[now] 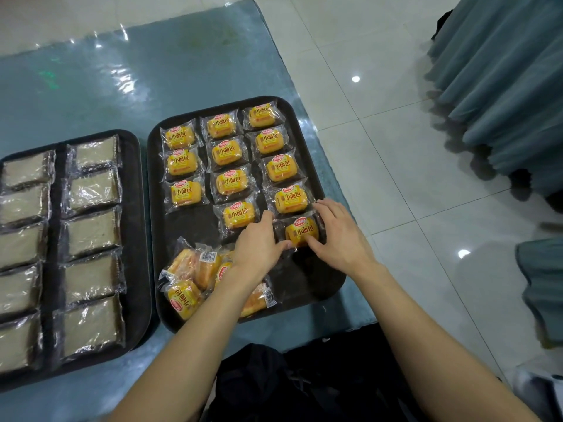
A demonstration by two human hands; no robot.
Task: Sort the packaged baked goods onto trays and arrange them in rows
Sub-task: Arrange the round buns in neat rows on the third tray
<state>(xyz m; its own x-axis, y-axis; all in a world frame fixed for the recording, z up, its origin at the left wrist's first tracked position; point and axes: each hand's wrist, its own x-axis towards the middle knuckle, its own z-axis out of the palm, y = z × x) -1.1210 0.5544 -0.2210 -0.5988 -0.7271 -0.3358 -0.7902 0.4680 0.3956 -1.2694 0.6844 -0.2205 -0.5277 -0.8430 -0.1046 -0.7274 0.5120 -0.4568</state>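
Note:
A dark tray (307, 287) on the right holds yellow bread packets in three columns. Both my hands hold the nearest packet (301, 231) of the right column: my left hand (259, 245) pinches its left edge, and my right hand (341, 233) curls round its right side with the thumb at its front. A loose pile of yellow packets (189, 278) lies at the tray's near left, partly under my left forearm. The left tray (137, 239) carries pale cake packets (91, 233) in two columns.
Both trays sit on a table with a shiny blue-green cover (122, 80). Tiled floor (411, 178) lies to the right, with draped teal cloth (502, 86) at the far right. A dark bag (289, 382) is below the table edge near me.

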